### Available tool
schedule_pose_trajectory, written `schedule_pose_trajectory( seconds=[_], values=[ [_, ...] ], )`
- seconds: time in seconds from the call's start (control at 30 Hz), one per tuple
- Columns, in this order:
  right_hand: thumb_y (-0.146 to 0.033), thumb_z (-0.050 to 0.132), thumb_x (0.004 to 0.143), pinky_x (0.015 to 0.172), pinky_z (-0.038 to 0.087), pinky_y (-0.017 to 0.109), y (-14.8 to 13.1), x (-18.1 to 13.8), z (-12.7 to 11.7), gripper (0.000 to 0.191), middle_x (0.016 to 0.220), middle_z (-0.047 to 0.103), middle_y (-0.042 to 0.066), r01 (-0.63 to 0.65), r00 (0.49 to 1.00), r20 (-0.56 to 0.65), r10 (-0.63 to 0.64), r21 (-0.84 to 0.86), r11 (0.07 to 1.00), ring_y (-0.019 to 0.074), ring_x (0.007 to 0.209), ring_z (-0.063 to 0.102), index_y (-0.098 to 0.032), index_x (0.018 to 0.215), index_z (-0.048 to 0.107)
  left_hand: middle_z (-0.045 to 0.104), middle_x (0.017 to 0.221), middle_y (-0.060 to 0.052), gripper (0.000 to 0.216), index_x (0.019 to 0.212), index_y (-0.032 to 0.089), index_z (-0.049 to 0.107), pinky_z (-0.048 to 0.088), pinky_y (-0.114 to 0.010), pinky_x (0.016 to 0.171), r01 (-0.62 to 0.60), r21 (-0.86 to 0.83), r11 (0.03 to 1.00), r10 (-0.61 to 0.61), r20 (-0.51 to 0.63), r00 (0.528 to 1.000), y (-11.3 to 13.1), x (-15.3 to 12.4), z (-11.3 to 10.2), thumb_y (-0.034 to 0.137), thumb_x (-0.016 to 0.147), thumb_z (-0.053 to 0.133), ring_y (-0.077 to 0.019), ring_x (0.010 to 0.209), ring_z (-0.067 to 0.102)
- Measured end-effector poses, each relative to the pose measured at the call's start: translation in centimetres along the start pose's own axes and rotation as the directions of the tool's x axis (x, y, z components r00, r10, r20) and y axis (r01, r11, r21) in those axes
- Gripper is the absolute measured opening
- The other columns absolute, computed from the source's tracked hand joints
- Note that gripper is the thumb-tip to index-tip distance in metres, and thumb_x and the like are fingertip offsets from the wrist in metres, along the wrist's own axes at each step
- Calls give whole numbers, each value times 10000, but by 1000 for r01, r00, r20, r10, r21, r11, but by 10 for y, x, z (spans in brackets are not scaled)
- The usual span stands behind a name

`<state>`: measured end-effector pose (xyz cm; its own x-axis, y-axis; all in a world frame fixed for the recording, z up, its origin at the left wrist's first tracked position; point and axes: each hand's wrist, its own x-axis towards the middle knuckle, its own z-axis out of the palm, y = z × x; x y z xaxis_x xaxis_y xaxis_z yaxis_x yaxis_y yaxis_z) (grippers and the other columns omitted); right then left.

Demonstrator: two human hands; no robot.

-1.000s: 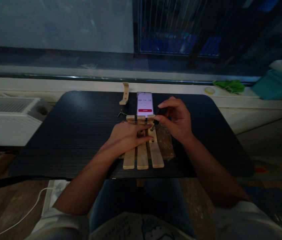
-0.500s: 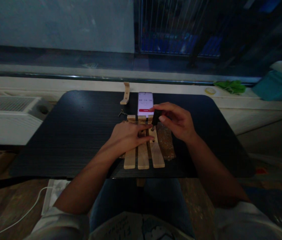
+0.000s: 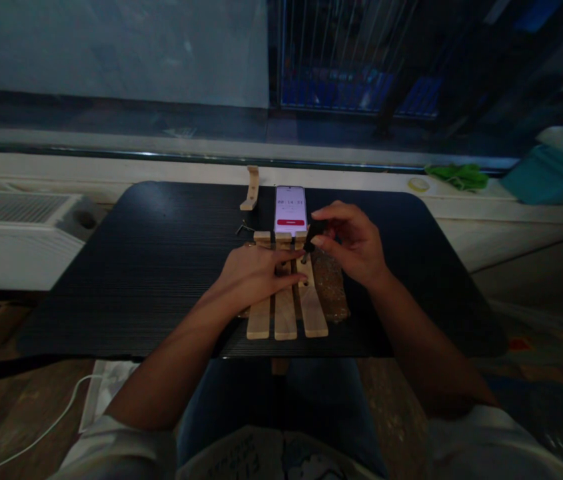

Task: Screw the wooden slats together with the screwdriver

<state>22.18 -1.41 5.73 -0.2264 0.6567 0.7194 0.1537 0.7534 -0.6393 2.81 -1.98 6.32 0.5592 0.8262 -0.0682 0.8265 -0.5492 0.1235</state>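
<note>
Three pale wooden pieces with screw holes lie side by side: a left piece (image 3: 260, 321), a middle piece (image 3: 286, 317) and a right piece (image 3: 314, 315). Beneath them is a brown board in clear wrap (image 3: 334, 293). My left hand (image 3: 254, 275) rests across the pieces, fingers stretched out, thumb and fingertips on the right piece around its holes. Between the thumb and fingers of my right hand (image 3: 358, 243) is a short black-handled screwdriver (image 3: 314, 237), tilted, its tip at the upper hole of the right piece.
A phone (image 3: 290, 208) with a running timer lies behind the pieces. Left of it are a loose curved wooden piece (image 3: 252, 189) and several small screws (image 3: 244, 228). The dark table (image 3: 161, 280) meets a windowsill with green leaves (image 3: 458, 177) and a teal container (image 3: 544, 175).
The fingers of my right hand have shifted on the screwdriver handle, and the forefinger no longer overlaps the phone. My left hand and the wooden pieces stay in place.
</note>
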Motion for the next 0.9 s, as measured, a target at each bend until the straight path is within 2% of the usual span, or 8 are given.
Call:
schedule_pose_trajectory(
  seconds=[0.27, 0.43, 0.7, 0.9],
  values=[
    [-282, 670, 821, 553, 403, 264, 1, -1, 2, 224, 807, 558, -30, 14, 1000, 2, -14, -41, 999, 113, 639, 466, -318, 1040, 638, 716, 1115, -34, 521, 1285, 377, 590, 537, -378, 744, 0, 6, 1000, 0, 15, 1000, 1, 0, 0, 661, 884, 415, -292, 960, 681],
    [-243, 675, 815, 550, 400, 253, 2, -1, 2, 255, 813, 560, -32, 21, 1000, -9, -21, -4, 1000, 109, 645, 471, -325, 1053, 637, 701, 1160, -29, 526, 1285, 368, 591, 536, -378, 761, -5, 2, 1000, 5, 3, 1000, 0, 0, 1, 660, 884, 417, -292, 991, 672],
    [-255, 580, 880, 676, 488, 297, -3, -3, -2, 266, 1085, 677, 11, -30, 994, 111, 24, 58, 998, 148, 879, 634, -294, 1142, 604, 702, 1152, -27, 508, 1273, 372, 602, 532, -365, 761, 13, -9, 1000, -13, 15, 1000, 1, -1, -1, 649, 878, 443, -284, 985, 671],
    [-290, 612, 865, 665, 503, 272, -3, -3, -3, 252, 1041, 701, -8, -65, 995, 79, 64, 14, 998, 125, 837, 654, -285, 1116, 630, 705, 1147, -47, 512, 1270, 363, 608, 531, -375, 750, 4, -2, 1000, -4, 3, 1000, 1, -1, -1, 647, 882, 432, -299, 979, 674]
  ],
)
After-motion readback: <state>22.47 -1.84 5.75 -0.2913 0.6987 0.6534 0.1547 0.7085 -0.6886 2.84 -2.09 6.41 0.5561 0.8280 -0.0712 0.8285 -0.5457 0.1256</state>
